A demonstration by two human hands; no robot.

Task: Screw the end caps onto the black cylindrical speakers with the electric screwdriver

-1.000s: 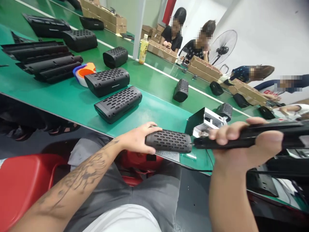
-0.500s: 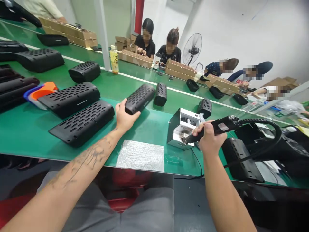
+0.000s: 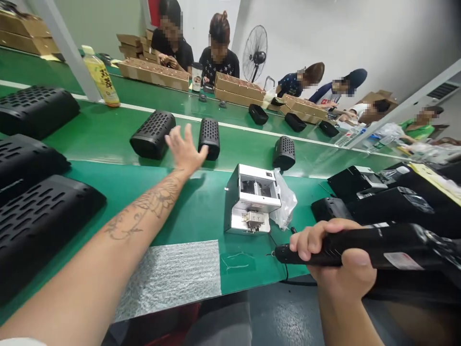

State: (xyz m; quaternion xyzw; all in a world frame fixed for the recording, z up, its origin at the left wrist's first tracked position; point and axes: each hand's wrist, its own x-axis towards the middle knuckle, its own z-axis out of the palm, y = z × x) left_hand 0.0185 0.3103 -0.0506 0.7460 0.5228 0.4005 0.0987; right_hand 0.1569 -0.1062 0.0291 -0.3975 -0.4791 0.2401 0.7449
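Note:
My left hand is open, fingers spread, over the green line. It is between two black perforated housings, one to its left and a smaller-looking one to its right. Its thumb overlaps the right housing's lower edge; whether it touches I cannot tell. My right hand grips a black electric screwdriver, its thin bit pointing left over the mat. A white screw feeder stands just beyond the bit, with a metal outlet block at its front.
More black housings lie at left and beyond the feeder. A foam sheet lies at the near edge. A clear plastic bag is beside the feeder. A yellow bottle stands by a post. Co-workers sit across the line behind cardboard trays.
My left hand has let go of the left housing and opened. My right hand has drawn the screwdriver back from the feeder's outlet toward me. The view has swung right.

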